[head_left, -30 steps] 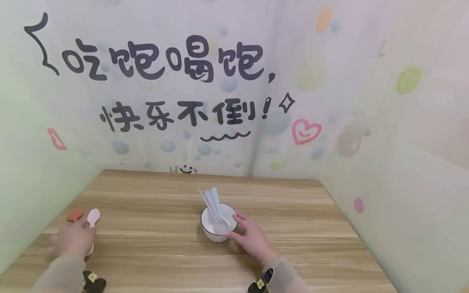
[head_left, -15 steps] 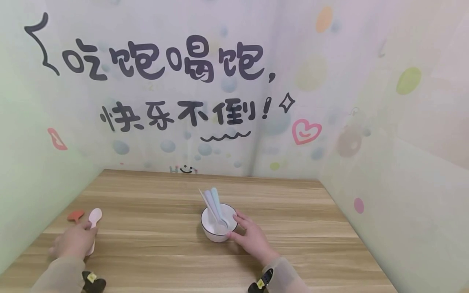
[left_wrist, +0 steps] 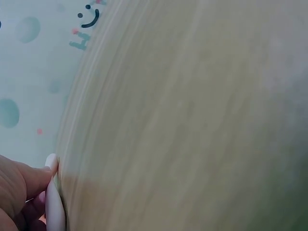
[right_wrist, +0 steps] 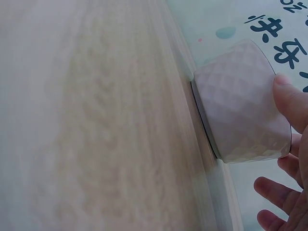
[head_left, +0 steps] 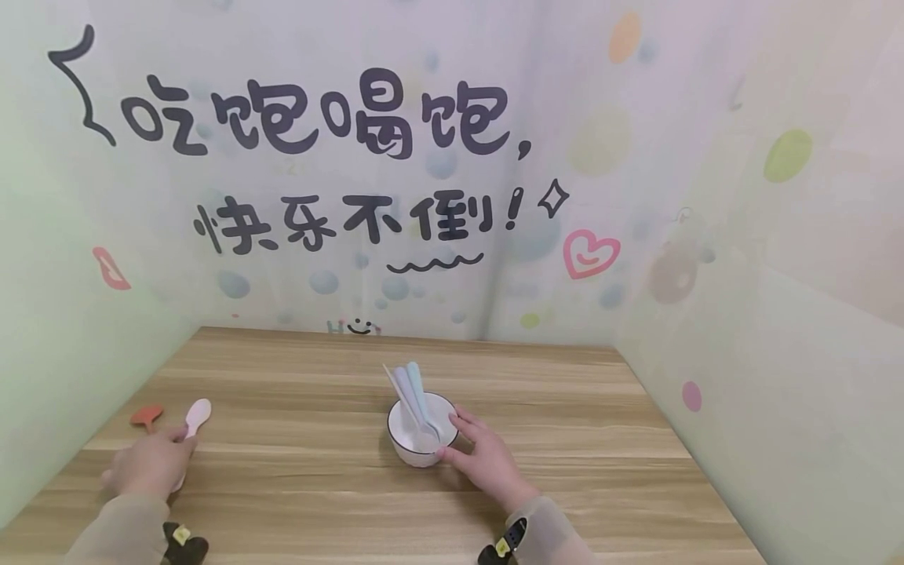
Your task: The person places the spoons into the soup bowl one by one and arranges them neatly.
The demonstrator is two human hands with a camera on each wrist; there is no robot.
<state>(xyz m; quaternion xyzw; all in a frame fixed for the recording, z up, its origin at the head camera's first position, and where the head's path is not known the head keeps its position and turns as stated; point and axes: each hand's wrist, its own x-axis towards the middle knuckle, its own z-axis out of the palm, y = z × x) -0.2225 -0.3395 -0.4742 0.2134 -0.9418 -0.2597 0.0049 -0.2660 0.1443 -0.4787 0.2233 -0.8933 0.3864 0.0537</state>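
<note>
Left grip [head_left: 151, 464] pinches a pale pink spoon [head_left: 198, 414] by the handle, between thumb and fingers as the left-wrist view shows, with the spoon's bowl end pointing away from the person; whether it touches the worktop [head_left: 304, 463] or hangs just above, I cannot tell. Over the last second this hand and spoon have shifted a little to the right, widening the gap to an orange utensil [head_left: 147, 414], which has barely moved and lies just beyond the fingers, its stem partly hidden by the hand. Judging by that, the spoon has been singled out and is the piece being handled. Right grip [head_left: 487, 464] holds the side of a white bowl [head_left: 412, 455], thumb at the dark rim; neither has moved, so it seems to be steadying it. Inside the bowl lean three utensils, showing a light-blue handle [head_left: 415, 384], a lavender handle [head_left: 404, 383] and a thin pale handle [head_left: 391, 378]. On the wall [head_left: 318, 306] behind, the upper lettering [head_left: 384, 114] reads 吃饱喝饱 and the lower lettering [head_left: 370, 218] 快乐不倒!, with a smiley [head_left: 360, 328] beneath. No brand is legible; the yellow tag [head_left: 181, 535] on the left wrist device is too small to read.
</note>
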